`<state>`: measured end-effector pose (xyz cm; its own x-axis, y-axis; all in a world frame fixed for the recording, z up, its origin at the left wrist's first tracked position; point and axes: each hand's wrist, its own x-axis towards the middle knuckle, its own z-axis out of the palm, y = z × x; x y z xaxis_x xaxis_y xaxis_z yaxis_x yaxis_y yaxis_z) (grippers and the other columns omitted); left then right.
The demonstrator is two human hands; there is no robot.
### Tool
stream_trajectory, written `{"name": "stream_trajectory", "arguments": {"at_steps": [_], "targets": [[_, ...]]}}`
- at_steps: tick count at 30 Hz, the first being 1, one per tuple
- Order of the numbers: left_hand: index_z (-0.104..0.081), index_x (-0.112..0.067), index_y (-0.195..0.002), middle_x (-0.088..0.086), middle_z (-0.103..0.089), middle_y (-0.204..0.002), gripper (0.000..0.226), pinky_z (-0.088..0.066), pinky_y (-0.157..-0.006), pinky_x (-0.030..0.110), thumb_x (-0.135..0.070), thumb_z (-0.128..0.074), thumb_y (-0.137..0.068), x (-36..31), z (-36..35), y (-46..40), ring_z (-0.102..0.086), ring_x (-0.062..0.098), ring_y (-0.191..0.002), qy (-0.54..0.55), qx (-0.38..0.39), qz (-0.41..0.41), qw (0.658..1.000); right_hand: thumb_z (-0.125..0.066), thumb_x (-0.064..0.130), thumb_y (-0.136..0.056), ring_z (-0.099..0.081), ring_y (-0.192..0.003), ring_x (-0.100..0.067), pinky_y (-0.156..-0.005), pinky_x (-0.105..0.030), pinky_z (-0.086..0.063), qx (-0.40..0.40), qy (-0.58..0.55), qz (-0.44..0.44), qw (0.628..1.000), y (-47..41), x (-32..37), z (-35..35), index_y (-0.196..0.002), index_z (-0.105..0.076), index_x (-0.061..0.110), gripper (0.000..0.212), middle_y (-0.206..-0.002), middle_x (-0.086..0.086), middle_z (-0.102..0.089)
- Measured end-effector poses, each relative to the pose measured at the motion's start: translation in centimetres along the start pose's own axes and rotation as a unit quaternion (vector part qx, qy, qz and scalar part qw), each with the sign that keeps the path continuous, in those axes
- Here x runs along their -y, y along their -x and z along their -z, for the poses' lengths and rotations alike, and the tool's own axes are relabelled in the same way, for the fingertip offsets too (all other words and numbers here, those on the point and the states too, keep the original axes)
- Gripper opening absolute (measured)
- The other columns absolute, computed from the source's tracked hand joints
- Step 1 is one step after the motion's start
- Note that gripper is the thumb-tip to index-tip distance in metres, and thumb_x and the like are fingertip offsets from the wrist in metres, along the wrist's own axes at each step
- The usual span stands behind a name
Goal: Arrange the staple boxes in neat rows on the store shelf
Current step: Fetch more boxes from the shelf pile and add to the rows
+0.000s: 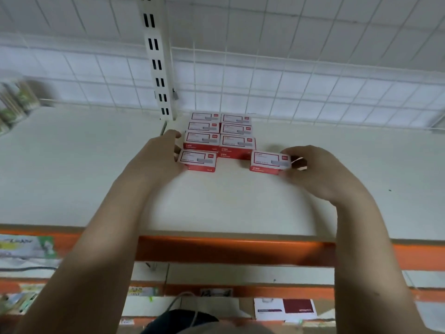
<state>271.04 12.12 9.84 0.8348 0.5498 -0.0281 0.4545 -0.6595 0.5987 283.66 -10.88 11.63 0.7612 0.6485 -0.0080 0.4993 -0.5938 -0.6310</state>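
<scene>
Left hand (157,153): fingers curled round the left end of a staple box (198,160).
Right hand (310,168): fingertips pinch the right end of another box (269,162).

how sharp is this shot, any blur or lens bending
Head view: staple boxes show their red and white, but the print is too soft to read; the items at far left are smeared; the wire grid and shelf edge bow from the wide lens.

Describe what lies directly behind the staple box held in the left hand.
Behind the box that the left hand holds runs a column of three more staple boxes back to the wire grid. The hand hides that box's left end.
</scene>
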Motion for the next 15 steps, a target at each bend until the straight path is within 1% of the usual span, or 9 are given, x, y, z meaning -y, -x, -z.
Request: {"name": "stream_trajectory", "arguments": {"at_steps": [2, 3, 5, 6, 8, 10, 13, 14, 15], "targets": [[-0.035, -0.014, -0.139, 0.006, -0.060, -0.113, 0.066, -0.041, -0.080, 0.027, -0.019, -0.066, -0.080, -0.2, 0.2, 0.1, -0.054, 0.017, -0.086, -0.003, 0.005, -0.011, 1.000, -0.059, 0.010, -0.083, -0.062, -0.085, -0.028, -0.076, -0.037, -0.051, 0.017, -0.005, 0.005, 1.000, -0.1, 0.4, -0.6, -0.095, -0.069, 0.017, 0.017, -0.089, -0.007, -0.069], [-0.038, -0.014, -0.137, 0.006, -0.060, -0.113, 0.064, -0.042, -0.079, 0.027, -0.022, -0.066, -0.081, -0.3, 0.3, 0.2, -0.054, 0.017, -0.086, -0.005, 0.011, -0.015, 1.000, -0.059, 0.010, -0.083, -0.061, -0.084, -0.029, -0.075, -0.038, -0.051, 0.024, -0.006, 0.007, 1.000, -0.3, 0.6, -1.0, -0.094, -0.069, 0.016, 0.017, -0.088, -0.009, -0.068], [-0.045, -0.013, -0.128, 0.004, -0.061, -0.110, 0.052, -0.042, -0.076, 0.027, -0.025, -0.066, -0.082, -0.5, 0.5, 0.4, -0.055, 0.017, -0.086, -0.018, 0.019, -0.024, 0.999, -0.059, 0.012, -0.083, -0.059, -0.080, -0.033, -0.073, -0.039, -0.051, 0.034, -0.001, 0.005, 0.999, -0.7, 1.0, -1.9, -0.093, -0.069, 0.011, 0.013, -0.088, -0.014, -0.067], [-0.047, -0.012, -0.121, 0.003, -0.062, -0.109, 0.045, -0.041, -0.074, 0.027, -0.025, -0.066, -0.082, -0.6, 0.5, 0.4, -0.056, 0.017, -0.086, -0.028, 0.021, -0.030, 0.999, -0.059, 0.012, -0.083, -0.056, -0.075, -0.033, -0.070, -0.037, -0.049, 0.036, 0.005, 0.001, 0.999, -1.0, 1.2, -2.2, -0.092, -0.068, 0.008, 0.013, -0.088, -0.017, -0.066], [-0.048, -0.012, -0.109, 0.004, -0.063, -0.108, 0.033, -0.041, -0.074, 0.028, -0.025, -0.064, -0.083, -0.7, 0.4, 0.4, -0.058, 0.019, -0.089, -0.052, 0.023, -0.040, 0.998, -0.057, 0.012, -0.083, -0.049, -0.068, -0.024, -0.064, -0.031, -0.043, 0.037, 0.022, -0.004, 0.999, -1.3, 1.5, -2.8, -0.091, -0.067, 0.001, 0.016, -0.089, -0.021, -0.065], [-0.048, -0.011, -0.106, 0.007, -0.065, -0.106, 0.031, -0.047, -0.075, 0.031, -0.027, -0.064, -0.083, -0.7, 0.3, 0.3, -0.060, 0.022, -0.095, -0.064, 0.026, -0.040, 0.997, -0.057, 0.012, -0.083, -0.048, -0.068, -0.020, -0.063, -0.028, -0.040, 0.036, 0.032, -0.015, 0.999, -1.4, 1.7, -3.1, -0.093, -0.066, 0.001, 0.018, -0.088, -0.020, -0.065], [-0.045, -0.013, -0.091, 0.007, -0.066, -0.100, 0.026, -0.051, -0.080, 0.040, -0.028, -0.064, -0.083, -0.4, 0.3, 0.1, -0.062, 0.024, -0.094, -0.067, 0.025, -0.038, 0.997, -0.058, 0.013, -0.083, -0.047, -0.068, -0.019, -0.058, -0.024, -0.037, 0.031, 0.041, -0.034, 0.998, -1.7, 1.9, -3.3, -0.096, -0.066, 0.002, 0.019, -0.080, -0.014, -0.060], [-0.044, -0.014, -0.087, 0.006, -0.067, -0.101, 0.024, -0.050, -0.079, 0.039, -0.027, -0.064, -0.083, -0.2, 0.3, 0.0, -0.062, 0.023, -0.092, -0.066, 0.029, -0.040, 0.997, -0.058, 0.014, -0.084, -0.048, -0.071, -0.019, -0.058, -0.021, -0.036, 0.026, 0.047, -0.042, 0.998, -1.8, 1.9, -3.4, -0.101, -0.065, 0.002, 0.022, -0.082, -0.010, -0.059], [-0.042, -0.016, -0.081, 0.006, -0.067, -0.103, 0.023, -0.049, -0.074, 0.034, -0.024, -0.063, -0.083, -0.1, 0.4, 0.0, -0.062, 0.022, -0.091, -0.063, 0.037, -0.039, 0.997, -0.059, 0.015, -0.084, -0.053, -0.080, -0.019, -0.064, -0.019, -0.038, 0.018, 0.044, -0.053, 0.997, -1.8, 2.0, -3.5, -0.112, -0.063, 0.004, 0.029, -0.090, -0.006, -0.060]]}}
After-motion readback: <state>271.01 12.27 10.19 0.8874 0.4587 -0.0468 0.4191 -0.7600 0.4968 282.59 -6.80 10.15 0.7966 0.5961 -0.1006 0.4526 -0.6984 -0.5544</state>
